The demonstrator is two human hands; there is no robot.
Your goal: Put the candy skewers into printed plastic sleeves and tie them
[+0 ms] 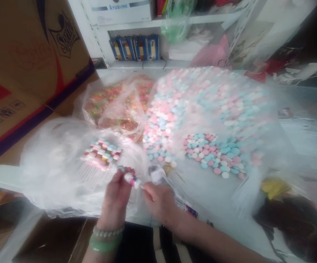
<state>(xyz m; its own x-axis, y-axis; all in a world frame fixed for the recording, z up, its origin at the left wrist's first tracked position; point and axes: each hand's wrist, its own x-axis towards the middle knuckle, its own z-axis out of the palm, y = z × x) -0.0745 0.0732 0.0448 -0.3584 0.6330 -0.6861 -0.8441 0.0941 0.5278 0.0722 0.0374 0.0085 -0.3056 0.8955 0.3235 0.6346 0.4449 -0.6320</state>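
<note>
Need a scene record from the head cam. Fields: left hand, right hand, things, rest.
left hand: holds a short stack of pastel discs
right hand: fingers at the stack's white end
things: rows of stacked discs on a clear plastic bag
rest: loose pink and blue discs; multicoloured discs in a clear bag; cardboard box; blue packets on a white shelf
</note>
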